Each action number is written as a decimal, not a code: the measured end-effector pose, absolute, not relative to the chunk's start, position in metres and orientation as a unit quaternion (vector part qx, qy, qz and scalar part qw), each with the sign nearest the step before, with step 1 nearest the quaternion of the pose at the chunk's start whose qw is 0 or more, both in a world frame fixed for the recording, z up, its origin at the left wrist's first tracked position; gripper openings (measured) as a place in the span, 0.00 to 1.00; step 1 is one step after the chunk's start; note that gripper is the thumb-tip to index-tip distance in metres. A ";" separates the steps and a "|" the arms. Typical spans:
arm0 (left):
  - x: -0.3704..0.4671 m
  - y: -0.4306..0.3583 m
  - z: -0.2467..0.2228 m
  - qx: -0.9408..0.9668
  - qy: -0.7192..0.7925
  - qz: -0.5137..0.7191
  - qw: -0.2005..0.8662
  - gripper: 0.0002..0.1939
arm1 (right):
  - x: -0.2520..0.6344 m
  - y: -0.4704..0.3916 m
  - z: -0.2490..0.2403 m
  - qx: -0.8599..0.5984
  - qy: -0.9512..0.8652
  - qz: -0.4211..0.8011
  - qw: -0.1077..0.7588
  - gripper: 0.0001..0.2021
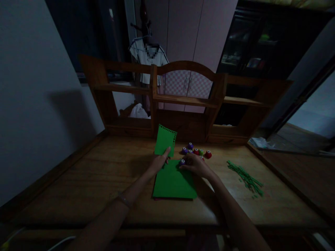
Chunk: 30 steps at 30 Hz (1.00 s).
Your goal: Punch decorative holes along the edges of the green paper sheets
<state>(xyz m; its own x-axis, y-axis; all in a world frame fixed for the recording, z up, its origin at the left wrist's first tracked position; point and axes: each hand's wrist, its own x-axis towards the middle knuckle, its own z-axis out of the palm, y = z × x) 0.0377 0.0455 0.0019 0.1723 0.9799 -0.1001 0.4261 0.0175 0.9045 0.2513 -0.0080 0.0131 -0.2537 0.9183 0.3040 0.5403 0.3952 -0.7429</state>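
My left hand [158, 162] pinches the lower edge of a green paper sheet [164, 137] and holds it raised at a tilt. A row of small punched holes runs along the sheet's top and right edges. My right hand [195, 164] is closed, with thumb and fingers around a small purple paper punch [182, 162] with a white top. Both hands are over a stack of green paper [174, 183] lying flat on the table. Just beyond my right hand stand several similar punches in purple [190, 145], red [208, 154] and light green [201, 152].
To the right, a loose pile of thin green paper strips [244, 176] lies on the wooden table [110, 167]. A wooden shelf unit [183, 101] rises along the table's back edge. A wall [52, 104] borders the left side.
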 end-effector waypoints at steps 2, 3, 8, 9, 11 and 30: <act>0.038 0.044 0.004 0.624 0.561 0.322 0.439 0.34 | 0.248 -0.007 0.017 -0.496 -0.710 0.272 0.419 0.17; 0.039 0.044 0.004 0.624 0.559 0.326 0.438 0.34 | 0.247 -0.007 0.019 -0.500 -0.683 0.288 0.448 0.17; 0.039 0.042 0.007 0.636 0.550 0.325 0.433 0.34 | 0.249 0.002 0.023 -0.476 -0.513 0.434 0.568 0.16; 0.038 0.042 0.008 0.639 0.548 0.325 0.431 0.33 | 0.251 0.005 0.022 -0.458 -0.467 0.466 0.596 0.16; 0.038 0.042 0.007 0.642 0.545 0.329 0.427 0.33 | 0.255 0.011 0.018 -0.417 -0.376 0.522 0.642 0.16; 0.036 0.047 0.000 0.633 0.546 0.313 0.450 0.36 | 0.287 0.011 0.019 -0.327 -0.200 0.539 0.750 0.25</act>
<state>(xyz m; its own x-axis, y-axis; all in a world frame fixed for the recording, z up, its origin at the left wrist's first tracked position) 0.0361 0.0469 0.0004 0.2075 0.9736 -0.0949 0.4093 0.0017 0.9124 0.2872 0.0107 0.0191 0.3395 0.9391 -0.0527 -0.6774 0.2053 -0.7064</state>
